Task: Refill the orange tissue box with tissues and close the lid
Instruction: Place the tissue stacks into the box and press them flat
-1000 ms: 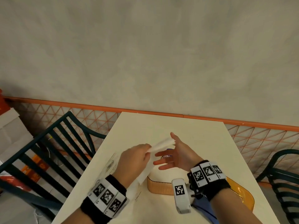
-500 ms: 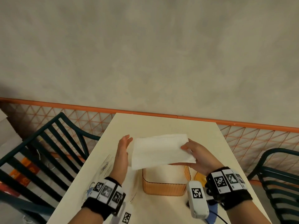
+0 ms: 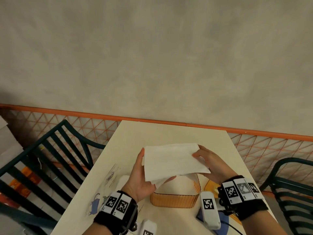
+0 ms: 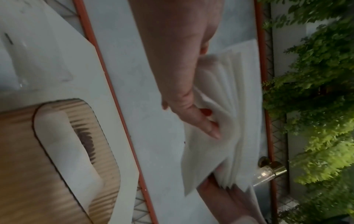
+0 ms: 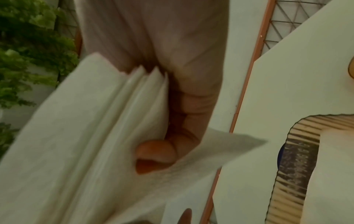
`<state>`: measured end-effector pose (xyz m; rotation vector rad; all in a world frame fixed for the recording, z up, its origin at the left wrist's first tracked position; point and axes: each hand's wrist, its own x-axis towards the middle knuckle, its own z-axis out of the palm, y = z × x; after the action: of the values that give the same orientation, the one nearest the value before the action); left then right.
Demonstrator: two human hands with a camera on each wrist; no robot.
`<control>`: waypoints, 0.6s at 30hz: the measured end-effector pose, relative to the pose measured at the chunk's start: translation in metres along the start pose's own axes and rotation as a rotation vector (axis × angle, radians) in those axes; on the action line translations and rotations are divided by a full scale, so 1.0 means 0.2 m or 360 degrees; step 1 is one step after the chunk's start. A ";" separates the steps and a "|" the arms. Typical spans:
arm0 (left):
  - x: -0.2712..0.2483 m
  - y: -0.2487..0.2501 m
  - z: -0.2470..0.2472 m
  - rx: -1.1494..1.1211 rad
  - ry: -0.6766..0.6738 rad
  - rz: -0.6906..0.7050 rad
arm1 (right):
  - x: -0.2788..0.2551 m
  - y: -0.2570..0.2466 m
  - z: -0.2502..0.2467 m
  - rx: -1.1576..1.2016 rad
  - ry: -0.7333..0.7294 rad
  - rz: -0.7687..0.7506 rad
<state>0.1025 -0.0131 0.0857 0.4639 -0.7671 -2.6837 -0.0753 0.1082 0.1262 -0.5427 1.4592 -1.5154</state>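
Observation:
A stack of white folded tissues [image 3: 174, 161] hangs flat just above the orange ribbed tissue box [image 3: 174, 199], which stands open on the cream table [image 3: 169, 133]. My left hand [image 3: 146, 167] grips the stack's left end, thumb curled under the near corner. My right hand [image 3: 201, 156] pinches the right end, thumb on top. The left wrist view shows my thumb [image 4: 201, 121] pressed into the tissues [image 4: 237, 106], with the box [image 4: 57, 151] below. The right wrist view shows the thumb [image 5: 159, 151] on the tissues [image 5: 86, 136]. A flat orange lid [image 3: 210, 185] lies right of the box, partly hidden by my wrist.
A clear printed wrapper [image 3: 108, 180] lies on the table left of the box. Dark green chairs stand at the left [image 3: 50, 158] and right [image 3: 296, 184]. An orange mesh railing [image 3: 152, 120] runs behind the table's far edge, before a grey wall.
The stack turned from edge-on to flat above the box. My left hand, open beside it half a second ago, now grips its left end.

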 end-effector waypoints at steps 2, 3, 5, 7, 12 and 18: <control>0.01 -0.02 0.01 0.0012 0.0065 0.0043 | 0.02 0.01 0.01 -0.0078 0.0050 0.0000; 0.02 -0.03 0.01 -0.0001 0.0103 0.0064 | 0.02 0.01 0.01 -0.0111 0.0064 -0.0005; 0.03 -0.03 -0.02 -0.0072 0.0114 0.0090 | 0.02 0.01 0.01 -0.0162 0.0082 -0.0020; 0.02 -0.04 -0.04 -0.0118 0.0094 0.0046 | 0.02 0.02 0.00 -0.0353 0.0126 -0.0072; 0.00 -0.06 -0.02 -0.0099 -0.0034 -0.0080 | 0.01 0.01 0.01 -0.0770 0.0196 -0.0348; 0.01 -0.06 -0.03 -0.0042 -0.0017 -0.0138 | 0.02 -0.01 -0.01 -0.1013 0.0187 -0.0438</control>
<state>0.1015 -0.0072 0.0737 0.4874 -0.7295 -2.7748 -0.0801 0.1046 0.1272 -1.0812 2.0339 -1.2778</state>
